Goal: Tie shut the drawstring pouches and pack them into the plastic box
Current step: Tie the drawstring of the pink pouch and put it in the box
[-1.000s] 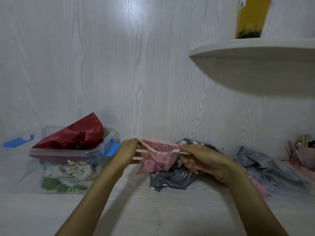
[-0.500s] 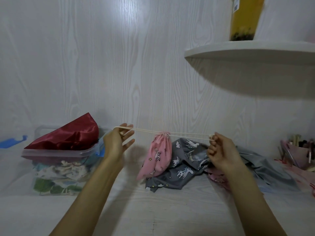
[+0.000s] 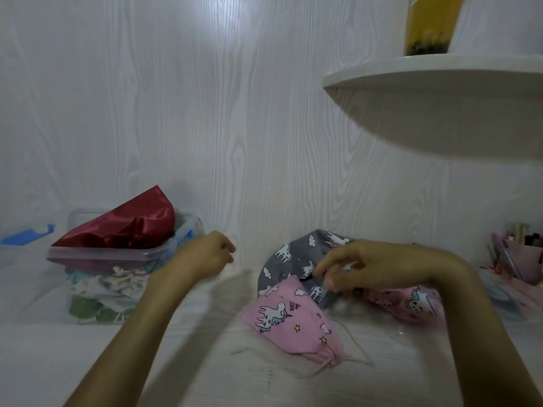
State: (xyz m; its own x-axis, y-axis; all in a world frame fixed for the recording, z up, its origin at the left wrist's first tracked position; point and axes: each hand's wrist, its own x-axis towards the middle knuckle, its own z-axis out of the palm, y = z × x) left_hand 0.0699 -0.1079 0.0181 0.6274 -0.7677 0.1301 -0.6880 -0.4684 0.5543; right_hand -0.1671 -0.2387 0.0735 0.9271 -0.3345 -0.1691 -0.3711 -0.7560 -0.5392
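A pink unicorn pouch point(image 3: 291, 321) lies on the white table, its mouth cinched and its cream strings loose beside it. Behind it is a grey unicorn pouch point(image 3: 293, 257). My right hand point(image 3: 376, 265) hovers over the grey pouch with bent fingers, their tips touching the cloth. A second pink pouch point(image 3: 411, 301) lies under my right wrist. My left hand point(image 3: 202, 257) hangs loosely curled and holds nothing, just right of the clear plastic box point(image 3: 117, 257). A red satin pouch point(image 3: 129, 227) sticks out of the box on top of printed pouches.
A white corner shelf point(image 3: 440, 92) juts out above right with a yellow bottle point(image 3: 429, 24) on it. A pink holder with utensils point(image 3: 523, 259) stands at the far right. The box's lid with a blue clip point(image 3: 26, 235) lies at the far left.
Both hands pulled the pink pouch's strings taut in the air, then let go. The pouch now lies on the table; my right hand has moved onto the grey pouch.
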